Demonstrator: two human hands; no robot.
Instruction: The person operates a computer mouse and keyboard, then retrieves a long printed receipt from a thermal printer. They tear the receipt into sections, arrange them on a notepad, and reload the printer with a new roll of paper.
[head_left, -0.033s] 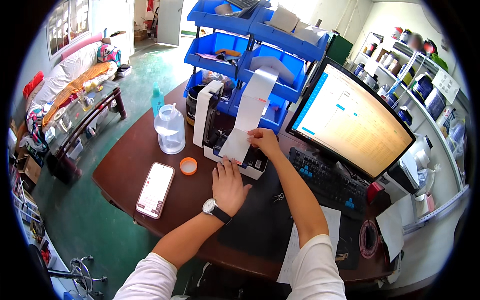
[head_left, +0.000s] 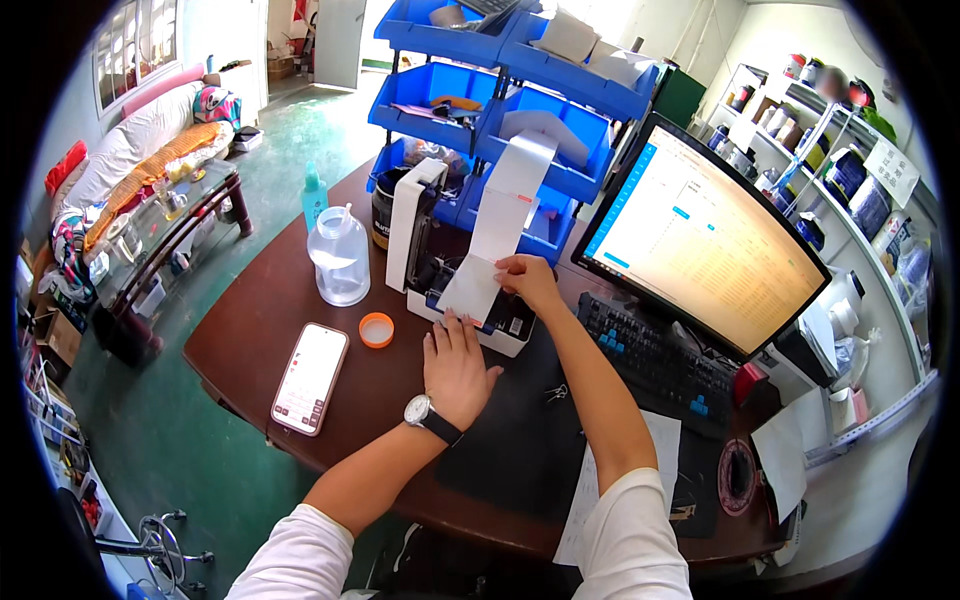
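A white label printer (head_left: 402,235) stands on the desk with its lid raised. Through it runs a strip of white labels (head_left: 497,222), rising at the back toward the blue bins. My right hand (head_left: 530,282) pinches the strip's right edge between thumb and fingers, just above the printer. Flat and with fingers extended, my left hand (head_left: 458,370) rests its fingertips at the strip's lower end by the printer's front edge; whether they press the paper or the casing I cannot tell. A watch (head_left: 418,410) is on my left wrist.
Left of the printer are a clear plastic bottle (head_left: 340,262), an orange cap (head_left: 376,330) and a lit phone (head_left: 311,380). Blue stacked bins (head_left: 435,100) rise behind. To the right stand a monitor (head_left: 700,240) and a black keyboard (head_left: 650,365); paper sheets (head_left: 655,440) lie nearer.
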